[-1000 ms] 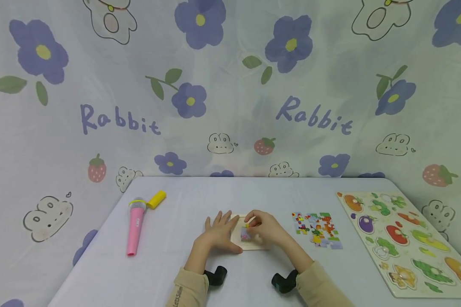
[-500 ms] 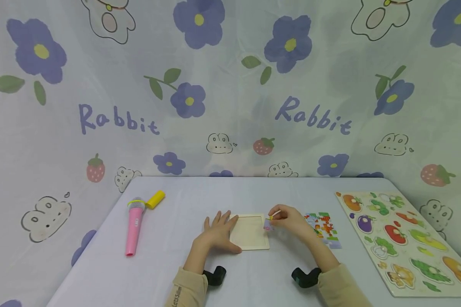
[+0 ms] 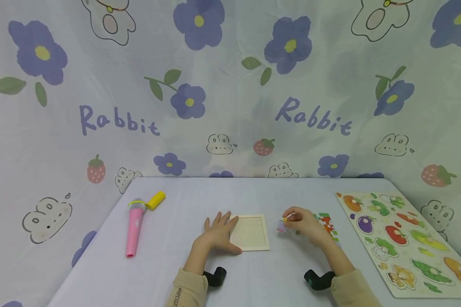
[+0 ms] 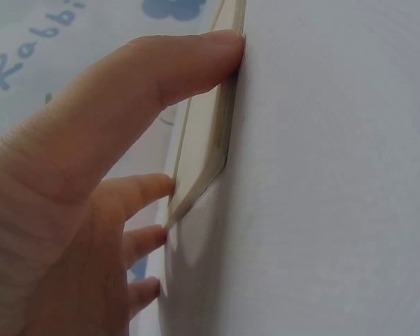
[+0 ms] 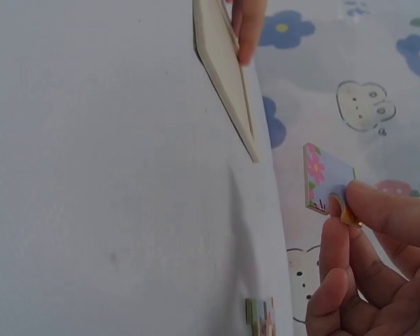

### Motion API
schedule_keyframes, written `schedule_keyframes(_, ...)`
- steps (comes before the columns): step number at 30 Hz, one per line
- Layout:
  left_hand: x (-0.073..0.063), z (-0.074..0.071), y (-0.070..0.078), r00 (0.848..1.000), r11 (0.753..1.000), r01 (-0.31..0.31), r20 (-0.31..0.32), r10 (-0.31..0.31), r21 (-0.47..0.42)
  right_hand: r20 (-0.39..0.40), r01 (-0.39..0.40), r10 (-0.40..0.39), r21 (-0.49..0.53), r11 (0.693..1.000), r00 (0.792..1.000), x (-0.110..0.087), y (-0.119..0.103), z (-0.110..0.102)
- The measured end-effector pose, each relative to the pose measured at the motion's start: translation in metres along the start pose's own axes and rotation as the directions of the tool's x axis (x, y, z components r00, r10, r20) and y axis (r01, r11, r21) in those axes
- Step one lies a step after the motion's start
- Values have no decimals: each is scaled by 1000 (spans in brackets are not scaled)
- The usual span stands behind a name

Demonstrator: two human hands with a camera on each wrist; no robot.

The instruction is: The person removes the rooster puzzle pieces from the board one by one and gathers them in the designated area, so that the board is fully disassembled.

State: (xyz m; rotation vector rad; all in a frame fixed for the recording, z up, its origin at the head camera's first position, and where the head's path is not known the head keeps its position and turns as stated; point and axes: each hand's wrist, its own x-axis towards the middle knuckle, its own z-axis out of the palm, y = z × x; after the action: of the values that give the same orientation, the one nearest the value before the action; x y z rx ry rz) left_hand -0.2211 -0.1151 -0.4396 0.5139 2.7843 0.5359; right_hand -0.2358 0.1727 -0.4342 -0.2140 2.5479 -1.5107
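A shallow wooden puzzle tray (image 3: 249,233) lies flat at the middle of the table, its bare inside showing. My left hand (image 3: 216,234) rests at its left side with fingers spread; the thumb (image 4: 189,66) lies on the tray's front edge in the left wrist view. To the right of the tray, my right hand (image 3: 306,226) pinches a lilac jigsaw piece (image 5: 324,173) with pink flowers between thumb and fingers, held above the table. Behind that hand, a cluster of colourful jigsaw pieces (image 3: 326,221) lies on the table, partly hidden.
A vegetable peg puzzle board (image 3: 405,243) covers the table's right side. On the left lie a pink toy microphone (image 3: 135,228) and a yellow cylinder (image 3: 156,200). A patterned cloth (image 3: 234,106) hangs behind the white table (image 3: 176,238).
My right hand has carried the jigsaw piece from over the tray rightward, off the tray and toward the other pieces. The left hand has stayed in place.
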Motion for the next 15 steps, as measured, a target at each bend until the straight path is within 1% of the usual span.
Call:
schedule_keyframes(3,0,1,0,1000,1000,-3,-2,3,2,-23,-19,18,-22,1000,1000,-2,5,-7)
schedule_keyframes(5,1,1,0,1000,1000,-5,-3,5,1,-28,-17,17,-20,1000,999,-4,8,-12)
schedule_keyframes(10,1,1,0,1000,1000,-6,-4,6,3,-16,-28,28,7,1000,999,-11,15,-22)
schedule_keyframes(13,0,0,0,1000,1000,-5,-7,5,2,-7,-41,40,-9,999,999,-14,17,-26)
schedule_keyframes(15,-1,0,0,1000,1000,-3,-9,3,-3,13,-51,51,-20,998,999,-16,19,-28)
